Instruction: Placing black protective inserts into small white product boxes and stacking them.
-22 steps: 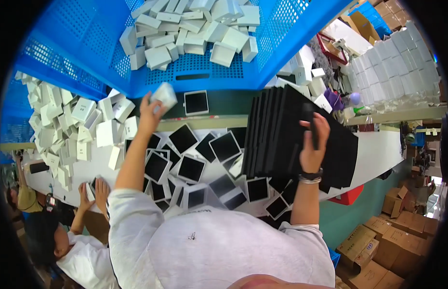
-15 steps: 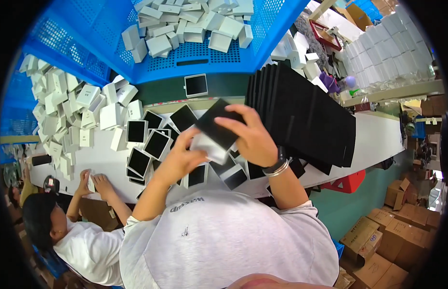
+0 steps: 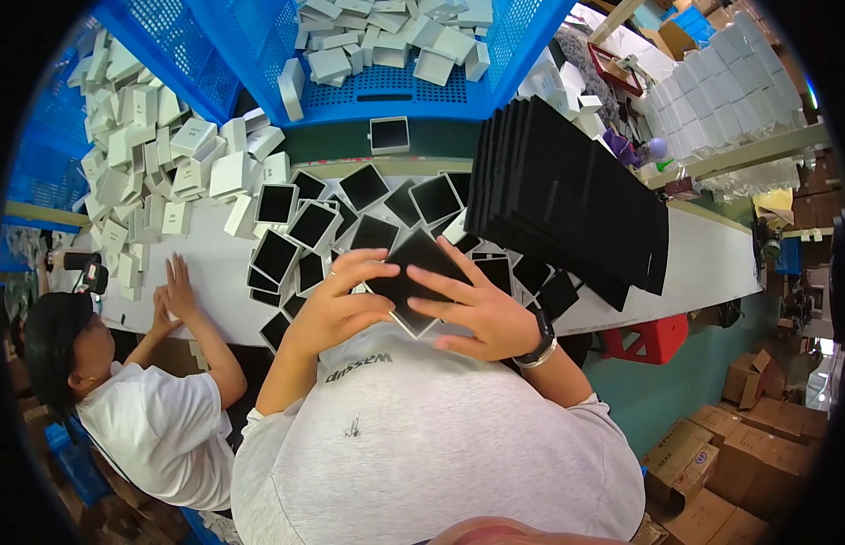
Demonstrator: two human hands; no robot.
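Close to my body, a small white box [image 3: 415,324] with a flat black insert [image 3: 413,278] over its top is between my hands. My left hand [image 3: 348,295] grips its left side, fingertips over the black edge and thumb lower down. My right hand [image 3: 477,304] lies across the right side, fingers fanned on the black surface and thumb at the near edge. Only a white rim shows below the insert. Around and beyond my hands, several white boxes with black inserts [image 3: 313,224] lie in a loose cluster. To the right leans a stack of black sheets [image 3: 577,195].
A blue crate [image 3: 386,109] of white boxes stands at the back. White boxes [image 3: 200,136] are heaped at left, where a co-worker [image 3: 141,381] sits with hands on the table. One black-filled box [image 3: 389,134] lies before the crate. Cartons [image 3: 740,463] fill the lower right.
The black insert, which my right hand held tilted above the white box, now lies over the box. Both hands have come nearer my body. The co-worker's hands have moved together, and the view has shifted.
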